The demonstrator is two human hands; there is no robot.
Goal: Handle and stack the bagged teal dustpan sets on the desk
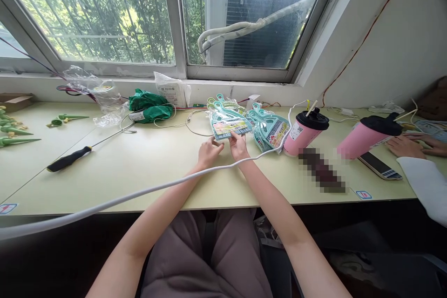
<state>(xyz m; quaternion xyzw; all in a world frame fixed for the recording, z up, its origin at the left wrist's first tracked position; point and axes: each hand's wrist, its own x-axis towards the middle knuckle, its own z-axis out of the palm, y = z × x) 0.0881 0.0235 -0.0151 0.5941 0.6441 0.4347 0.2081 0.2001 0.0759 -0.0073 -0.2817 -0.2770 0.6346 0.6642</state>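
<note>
Packets, teal, film-wrapped, look light and slippery; left hand and right hand pinch the near edge.

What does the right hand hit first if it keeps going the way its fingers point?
The right hand points away toward the window and already touches the near edge of the teal packaged item. That pack is first; more teal packs lie to its right, probably off the line.

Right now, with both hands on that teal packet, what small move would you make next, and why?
Probably lift the packet toward you, clear of the pile. The left hand and right hand both pinch its near edge, and it lies on top of the stack, with a second pile close to its right and a white cable crossing both forearms.
</note>
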